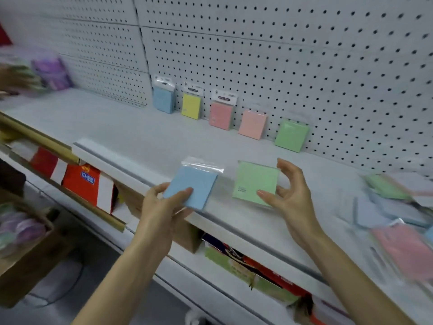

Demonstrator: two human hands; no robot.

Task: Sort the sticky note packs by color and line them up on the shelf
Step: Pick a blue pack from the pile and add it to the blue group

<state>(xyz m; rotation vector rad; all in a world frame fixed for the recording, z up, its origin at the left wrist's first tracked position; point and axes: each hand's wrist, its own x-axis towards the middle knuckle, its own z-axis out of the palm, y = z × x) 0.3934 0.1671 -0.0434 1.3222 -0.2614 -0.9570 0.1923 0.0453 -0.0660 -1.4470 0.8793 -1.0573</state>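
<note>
Sticky note packs (221, 116) stood lined against pegboard (304, 66), mid-frame | left hand (161, 205) pinched blue pack (191, 187), right hand (288, 195) pinched green pack (255, 181), lower centre over shelf (140, 130) | step: placing | next, judged: stand each by matching colour.

Loose packs (396, 212) at right blur, cut by the edge.

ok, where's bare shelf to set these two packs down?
Widest free patch: the shelf between the leaning back row and the front lip, left of the left hand. Also free: back wall left of the row's blue pack, and right of its green pack. Crowded: the loose pile at the right end.
</note>
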